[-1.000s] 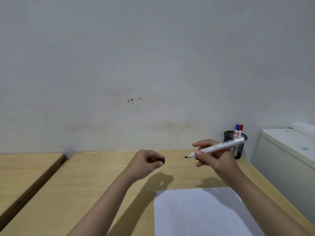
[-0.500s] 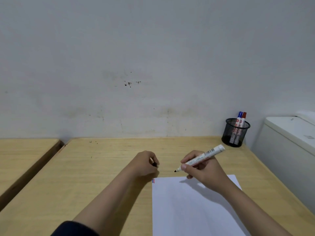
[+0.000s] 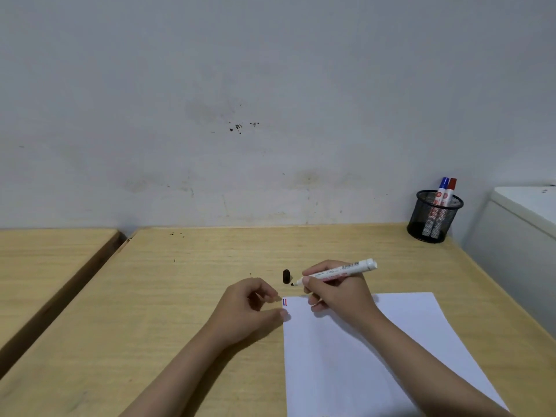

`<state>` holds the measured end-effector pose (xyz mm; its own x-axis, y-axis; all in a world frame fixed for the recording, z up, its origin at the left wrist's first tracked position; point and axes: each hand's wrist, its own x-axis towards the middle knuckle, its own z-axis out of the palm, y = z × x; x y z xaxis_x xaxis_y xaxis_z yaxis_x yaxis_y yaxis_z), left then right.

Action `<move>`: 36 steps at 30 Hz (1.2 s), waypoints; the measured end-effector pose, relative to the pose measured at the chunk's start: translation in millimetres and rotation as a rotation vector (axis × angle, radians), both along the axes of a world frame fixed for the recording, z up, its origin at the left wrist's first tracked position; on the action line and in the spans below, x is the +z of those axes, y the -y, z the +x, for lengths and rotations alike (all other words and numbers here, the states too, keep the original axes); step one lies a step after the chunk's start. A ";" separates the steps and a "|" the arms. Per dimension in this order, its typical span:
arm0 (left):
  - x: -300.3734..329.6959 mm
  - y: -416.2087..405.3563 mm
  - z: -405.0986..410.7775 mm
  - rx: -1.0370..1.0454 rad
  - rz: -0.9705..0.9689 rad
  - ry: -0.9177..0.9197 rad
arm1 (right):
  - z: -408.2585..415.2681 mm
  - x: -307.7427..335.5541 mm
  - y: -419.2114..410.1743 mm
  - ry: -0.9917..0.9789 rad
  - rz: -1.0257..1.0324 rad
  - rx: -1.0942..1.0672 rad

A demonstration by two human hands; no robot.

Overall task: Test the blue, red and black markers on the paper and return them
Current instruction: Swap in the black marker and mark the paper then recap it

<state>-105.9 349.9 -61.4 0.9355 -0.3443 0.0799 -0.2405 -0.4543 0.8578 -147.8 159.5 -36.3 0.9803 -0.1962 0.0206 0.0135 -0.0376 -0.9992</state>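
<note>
Head view shows my right hand (image 3: pixel 337 291) gripping the uncapped black marker (image 3: pixel 335 272), its tip just above the paper (image 3: pixel 376 350) corner, my left hand (image 3: pixel 249 308) loosely curled, empty, beside the cap (image 3: pixel 286 276); I judge black test is next: lower tip below hand.

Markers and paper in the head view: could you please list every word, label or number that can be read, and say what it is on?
None can be read.
Black marker in the right hand: printed lines and a barcode-like strip, too blurred.
Blue marker and red marker in the mesh cup: red round labels, too small.
Paper: only short blue and red strokes, no text.
</note>
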 end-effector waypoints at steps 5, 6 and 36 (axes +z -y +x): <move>-11.6 -1.6 4.1 -0.032 0.154 0.178 | 8.3 -23.6 -13.4 -0.063 0.010 -0.044; -13.4 -2.1 4.9 -0.038 0.165 0.198 | 7.7 -26.1 -13.3 -0.061 -0.013 -0.050; -20.7 0.9 8.8 -0.082 0.334 0.325 | 14.9 -36.2 -11.2 -0.083 -0.170 -0.004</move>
